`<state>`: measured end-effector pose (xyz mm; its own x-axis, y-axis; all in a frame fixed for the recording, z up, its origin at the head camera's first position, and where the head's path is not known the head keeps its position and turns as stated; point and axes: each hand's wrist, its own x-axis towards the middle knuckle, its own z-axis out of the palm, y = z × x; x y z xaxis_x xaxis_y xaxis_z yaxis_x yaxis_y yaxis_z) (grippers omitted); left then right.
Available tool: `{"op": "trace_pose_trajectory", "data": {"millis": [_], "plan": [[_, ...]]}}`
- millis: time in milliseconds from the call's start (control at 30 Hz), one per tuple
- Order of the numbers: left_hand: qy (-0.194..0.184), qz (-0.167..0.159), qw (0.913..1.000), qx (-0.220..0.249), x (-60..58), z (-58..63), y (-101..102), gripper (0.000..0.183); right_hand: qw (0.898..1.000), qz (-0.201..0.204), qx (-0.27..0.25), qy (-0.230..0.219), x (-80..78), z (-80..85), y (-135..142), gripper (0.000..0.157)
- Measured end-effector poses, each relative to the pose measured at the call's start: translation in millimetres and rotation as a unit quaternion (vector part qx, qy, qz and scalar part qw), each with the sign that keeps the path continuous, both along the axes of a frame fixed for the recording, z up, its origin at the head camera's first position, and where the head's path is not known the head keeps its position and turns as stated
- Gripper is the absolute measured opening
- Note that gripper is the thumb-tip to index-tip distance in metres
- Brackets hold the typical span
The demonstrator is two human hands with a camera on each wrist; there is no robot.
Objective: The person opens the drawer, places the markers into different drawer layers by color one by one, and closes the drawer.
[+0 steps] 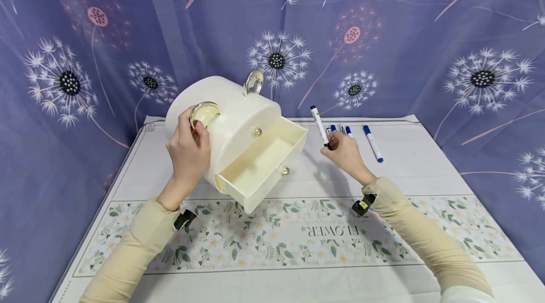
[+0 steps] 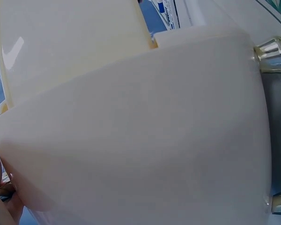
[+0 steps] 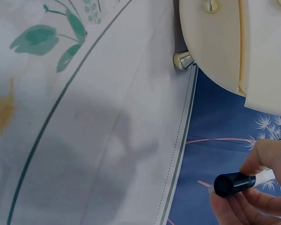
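A white rounded storage box (image 1: 230, 99) with two gold-rimmed ears is held tilted over the table. My left hand (image 1: 189, 151) grips it by the nearer ear (image 1: 206, 113), thumb and fingers curled round the rim. One drawer (image 1: 259, 188) is pulled out at the front, and its inside looks bare. Gold feet (image 2: 273, 55) show along the box's edge in the left wrist view. To the right of the drawer, my right hand (image 1: 346, 152) pinches a white marker (image 1: 320, 125) near its lower end. The marker points up, and its black end (image 3: 234, 183) faces the right wrist camera.
A blue-capped marker (image 1: 373, 143) lies on the table right of my right hand. Several more blue-capped markers (image 1: 348, 131) lie behind that hand, partly hidden. A floral runner (image 1: 298, 241) crosses the white table, with a dandelion-print curtain (image 1: 396, 19) behind.
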<state>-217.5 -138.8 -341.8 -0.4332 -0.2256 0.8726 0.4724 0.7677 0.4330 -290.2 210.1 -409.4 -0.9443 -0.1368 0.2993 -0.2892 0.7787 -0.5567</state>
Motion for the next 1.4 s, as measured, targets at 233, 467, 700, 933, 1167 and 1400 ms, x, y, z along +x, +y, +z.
{"op": "trace_pose_trajectory", "data": {"millis": [233,467,700,933,1167,1400], "plan": [[-0.002,-0.003,1.0000,0.003,-0.7,-0.5,0,0.031,0.999,0.022,-0.032,0.031,1.7,2.9,-1,0.019],[-0.003,-0.002,1.0000,0.004,-0.1,-1.1,0,0.031,0.994,0.050,-0.062,0.078,1.1,3.6,-3,0.018],[-0.003,-0.003,1.0000,0.003,-0.6,-0.7,0,0.031,0.988,0.062,-0.062,0.131,0.1,4.6,-6,0.018],[-0.002,0.001,1.0000,0.006,-0.3,-0.9,0,0.031,0.980,0.069,-0.079,0.171,2.4,7.3,-10,0.020],[-0.003,0.000,1.0000,0.008,-0.2,-0.8,1,0.031,0.970,0.085,-0.071,0.218,4.4,9.4,-13,0.021],[-0.004,0.002,1.0000,0.008,-0.1,-1.2,0,0.031,0.964,0.099,-0.057,0.239,6.6,12.3,-15,0.021]]}}
